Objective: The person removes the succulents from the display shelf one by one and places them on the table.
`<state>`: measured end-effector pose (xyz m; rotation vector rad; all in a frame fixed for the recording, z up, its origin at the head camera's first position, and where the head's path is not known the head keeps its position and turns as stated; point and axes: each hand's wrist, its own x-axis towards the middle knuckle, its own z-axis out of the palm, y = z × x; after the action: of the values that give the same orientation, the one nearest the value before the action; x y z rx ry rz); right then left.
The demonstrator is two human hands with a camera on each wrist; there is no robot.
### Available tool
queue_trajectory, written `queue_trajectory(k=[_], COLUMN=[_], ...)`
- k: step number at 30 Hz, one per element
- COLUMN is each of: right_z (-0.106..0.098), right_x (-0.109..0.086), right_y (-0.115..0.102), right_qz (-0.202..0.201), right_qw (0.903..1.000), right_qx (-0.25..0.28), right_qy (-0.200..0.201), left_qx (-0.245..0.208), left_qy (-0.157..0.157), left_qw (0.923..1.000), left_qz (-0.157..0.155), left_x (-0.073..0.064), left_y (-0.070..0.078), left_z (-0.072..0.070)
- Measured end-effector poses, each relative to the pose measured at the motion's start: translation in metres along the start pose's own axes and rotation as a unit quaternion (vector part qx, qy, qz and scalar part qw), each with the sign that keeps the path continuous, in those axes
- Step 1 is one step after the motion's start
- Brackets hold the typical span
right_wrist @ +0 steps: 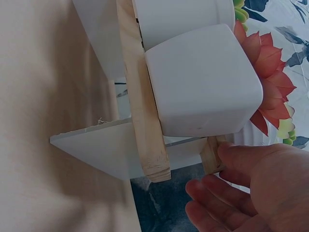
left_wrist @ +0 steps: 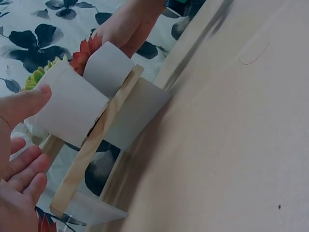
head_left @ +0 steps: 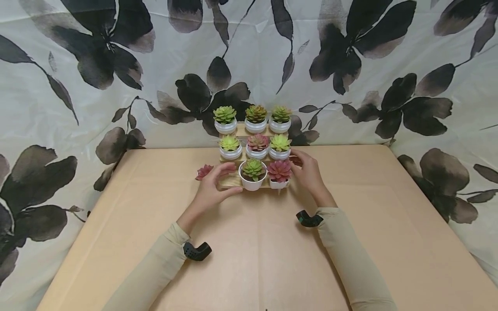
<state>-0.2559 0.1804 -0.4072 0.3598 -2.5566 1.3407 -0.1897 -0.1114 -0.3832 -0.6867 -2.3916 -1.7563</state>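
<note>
A three-tier wooden plant stand (head_left: 229,183) with white side pieces holds several white pots of artificial succulents. At its front tier, my left hand (head_left: 212,188) is beside a round white pot (left_wrist: 72,106) with a green succulent (head_left: 253,168); the thumb lies against the pot, the other fingers spread loosely. Right of that pot, on the same tier, sits a squarish white pot (right_wrist: 205,82) with a red succulent (head_left: 279,171). My right hand (head_left: 307,172) is at the stand's right side, thumb touching a shelf end (right_wrist: 211,154), fingers loosely bent. Another red succulent (head_left: 204,172) shows behind my left hand, partly hidden.
The stand is near the back edge of a light wooden table (head_left: 253,250). Behind it hangs a white cloth (head_left: 272,52) with dark flowers. Green and reddish succulents fill the upper tiers, among them a brownish-green one (head_left: 256,113) at the back.
</note>
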Motion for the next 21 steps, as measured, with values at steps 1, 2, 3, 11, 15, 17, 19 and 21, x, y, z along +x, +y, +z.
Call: queue_trajectory(k=[1,2,3,11,15,17,19,21], right_z=[0.0,0.0,0.0,-0.002,-0.002,-0.001,0.0,0.001], right_x=[0.0,0.0,-0.001,-0.004,-0.003,-0.003,-0.002,-0.001], right_y=[0.001,0.002,0.002,0.004,0.004,0.003,0.001,0.0], right_qz=[0.001,0.003,0.005,-0.002,-0.012,-0.016,-0.02,-0.021], right_qw=[1.0,1.0,1.0,1.0,0.9999,0.9998,0.9995,0.9994], right_qx=[0.002,0.003,0.004,0.003,0.004,0.012,0.022,0.025], right_qy=[-0.001,-0.002,-0.001,0.008,0.009,0.01,0.009,0.007], left_qx=[-0.003,-0.005,-0.008,-0.035,-0.034,-0.032,-0.03,-0.023], left_qy=[0.0,-0.001,-0.002,-0.005,-0.009,-0.011,-0.011,-0.009], left_qw=[1.0,1.0,0.9999,0.9988,0.9988,0.9987,0.9986,0.9985], left_qz=[-0.004,-0.006,-0.01,-0.034,-0.036,-0.038,-0.043,-0.048], left_x=[0.001,0.001,0.002,0.009,0.01,0.01,0.01,0.01], left_y=[0.0,-0.001,-0.004,-0.033,-0.034,-0.034,-0.033,-0.032], left_z=[0.001,0.002,0.003,0.013,0.015,0.015,0.015,0.015])
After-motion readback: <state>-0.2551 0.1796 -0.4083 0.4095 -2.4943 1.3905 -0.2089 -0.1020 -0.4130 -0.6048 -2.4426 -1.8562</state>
